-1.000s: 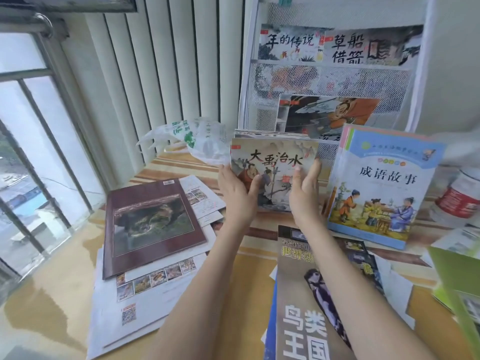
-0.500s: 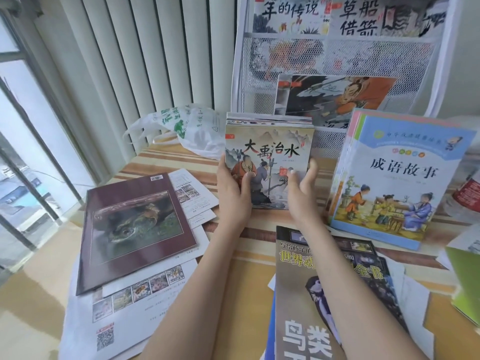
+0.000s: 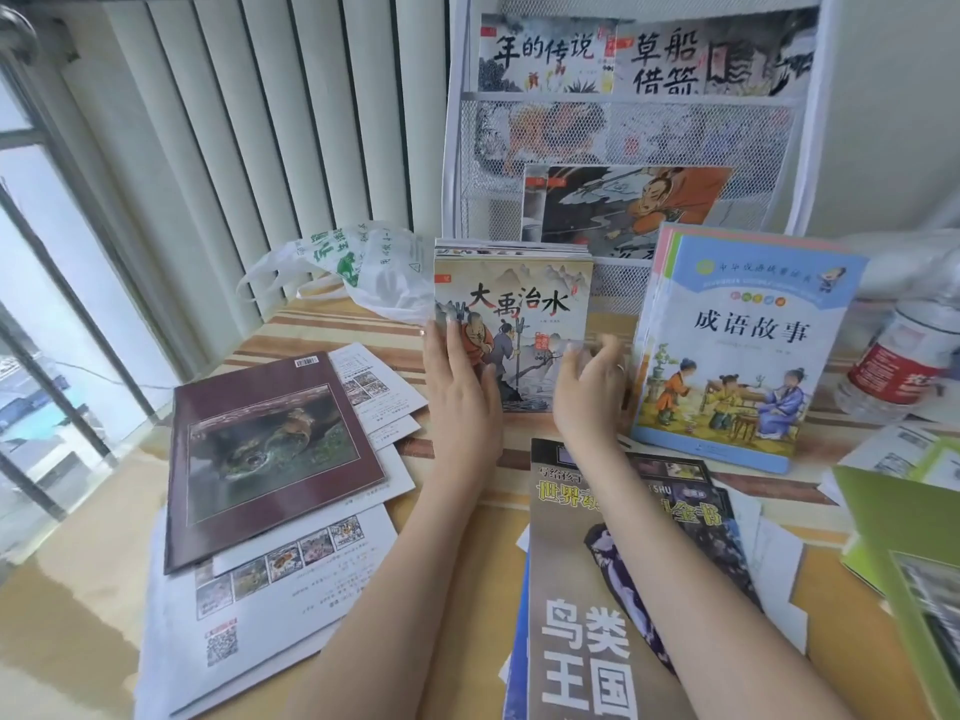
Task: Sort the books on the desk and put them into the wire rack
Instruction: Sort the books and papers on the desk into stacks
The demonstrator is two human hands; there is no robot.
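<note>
flanking hands [image 3: 524, 387], plastic bag [image 3: 363, 267] left, blue storybook [image 3: 737, 350] right

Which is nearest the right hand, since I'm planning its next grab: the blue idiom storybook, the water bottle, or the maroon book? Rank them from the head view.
From the right hand:
1. Blue idiom storybook, just to its right.
2. Water bottle, far right edge.
3. Maroon book, lying flat far left.

book stack [image 3: 524, 304] before wire rack [image 3: 623, 132]

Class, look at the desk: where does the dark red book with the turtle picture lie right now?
The dark red book lies flat on the desk's left side, on loose white printed sheets, left of the left hand and near the window.
</note>
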